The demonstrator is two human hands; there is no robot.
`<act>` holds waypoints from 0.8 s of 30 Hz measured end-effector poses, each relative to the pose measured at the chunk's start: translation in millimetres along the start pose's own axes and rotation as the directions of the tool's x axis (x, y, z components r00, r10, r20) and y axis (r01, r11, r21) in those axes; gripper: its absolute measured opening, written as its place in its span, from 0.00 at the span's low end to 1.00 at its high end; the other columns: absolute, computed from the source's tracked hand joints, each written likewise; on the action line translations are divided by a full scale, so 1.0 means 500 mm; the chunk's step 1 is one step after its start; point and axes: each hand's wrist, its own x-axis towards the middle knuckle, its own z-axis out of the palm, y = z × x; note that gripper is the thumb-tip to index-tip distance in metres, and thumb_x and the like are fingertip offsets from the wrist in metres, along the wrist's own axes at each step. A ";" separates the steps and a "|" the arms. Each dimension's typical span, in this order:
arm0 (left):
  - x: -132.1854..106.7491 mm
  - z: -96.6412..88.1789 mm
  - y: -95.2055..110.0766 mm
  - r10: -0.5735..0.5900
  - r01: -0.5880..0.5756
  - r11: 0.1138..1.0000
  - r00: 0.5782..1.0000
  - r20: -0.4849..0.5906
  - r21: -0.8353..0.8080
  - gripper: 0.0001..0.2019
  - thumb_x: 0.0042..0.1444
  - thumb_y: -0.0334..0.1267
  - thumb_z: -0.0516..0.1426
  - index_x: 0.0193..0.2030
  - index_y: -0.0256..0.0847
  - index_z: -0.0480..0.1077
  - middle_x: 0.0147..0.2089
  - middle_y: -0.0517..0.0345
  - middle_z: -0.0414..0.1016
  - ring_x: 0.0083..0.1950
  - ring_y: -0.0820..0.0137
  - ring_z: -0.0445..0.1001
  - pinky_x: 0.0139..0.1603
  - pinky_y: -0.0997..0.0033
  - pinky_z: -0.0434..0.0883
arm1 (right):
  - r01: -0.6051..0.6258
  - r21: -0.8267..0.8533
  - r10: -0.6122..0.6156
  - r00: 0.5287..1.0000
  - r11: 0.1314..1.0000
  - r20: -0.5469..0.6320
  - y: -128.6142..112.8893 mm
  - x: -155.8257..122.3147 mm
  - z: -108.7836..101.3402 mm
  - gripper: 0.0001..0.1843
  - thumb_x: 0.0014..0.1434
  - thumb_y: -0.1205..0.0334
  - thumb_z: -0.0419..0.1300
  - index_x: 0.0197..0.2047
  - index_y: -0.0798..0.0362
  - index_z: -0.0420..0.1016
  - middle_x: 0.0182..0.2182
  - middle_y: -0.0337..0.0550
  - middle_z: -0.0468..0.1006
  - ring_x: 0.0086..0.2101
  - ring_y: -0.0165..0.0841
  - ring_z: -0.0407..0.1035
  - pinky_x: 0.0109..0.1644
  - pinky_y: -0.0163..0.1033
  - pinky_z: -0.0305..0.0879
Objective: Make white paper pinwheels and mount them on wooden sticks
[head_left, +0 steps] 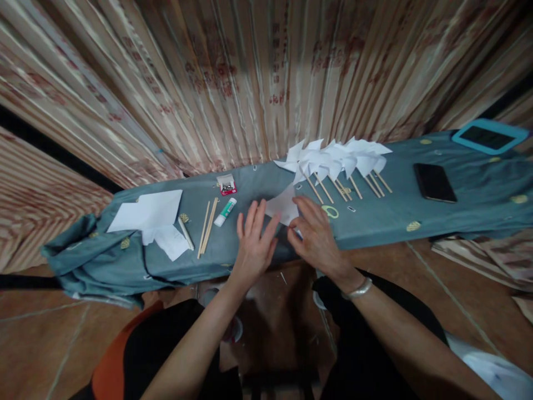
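Observation:
My left hand (254, 240) lies flat on the blue-grey cloth (395, 214), fingers spread, its fingertips at the left edge of a white paper square (283, 204). On the paper's right side my right hand (315, 233) rests with fingers bent and pressing on it; a metal bangle is on that wrist. Just behind the paper lies a row of several white paper pinwheels (333, 158) on wooden sticks.
To the left lie a glue stick (225, 211), loose wooden sticks (207, 225), a small box of pins (227, 185) and white paper sheets (147, 214). A black phone (434, 182) and a teal-framed tablet (489, 136) lie at the right. A striped curtain hangs behind.

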 end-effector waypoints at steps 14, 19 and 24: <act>-0.021 0.053 -0.073 -0.029 0.044 0.996 0.983 0.181 -0.081 0.10 0.63 0.31 0.55 0.43 0.43 0.77 0.46 0.53 0.82 0.52 0.60 0.78 0.71 0.32 0.42 | -0.014 -0.106 0.058 0.902 0.994 0.427 0.063 -0.035 0.004 0.24 0.60 0.76 0.46 0.54 0.58 0.74 0.59 0.55 0.71 0.56 0.46 0.66 0.58 0.50 0.62; -0.064 0.042 -0.079 -0.068 0.081 0.994 0.984 0.166 -0.073 0.09 0.64 0.33 0.54 0.43 0.43 0.77 0.46 0.53 0.82 0.50 0.63 0.79 0.71 0.36 0.48 | 0.036 -0.159 0.046 0.876 0.987 0.479 0.072 -0.051 0.010 0.23 0.62 0.76 0.45 0.54 0.59 0.74 0.60 0.58 0.69 0.52 0.45 0.69 0.55 0.49 0.64; -0.097 0.028 -0.088 -0.102 0.112 0.993 0.978 0.184 -0.045 0.11 0.66 0.34 0.52 0.47 0.43 0.76 0.47 0.52 0.82 0.49 0.63 0.79 0.69 0.37 0.52 | 0.084 -0.221 0.017 0.907 0.972 0.421 0.050 -0.048 0.001 0.16 0.65 0.69 0.49 0.47 0.57 0.77 0.61 0.59 0.68 0.53 0.51 0.65 0.54 0.56 0.61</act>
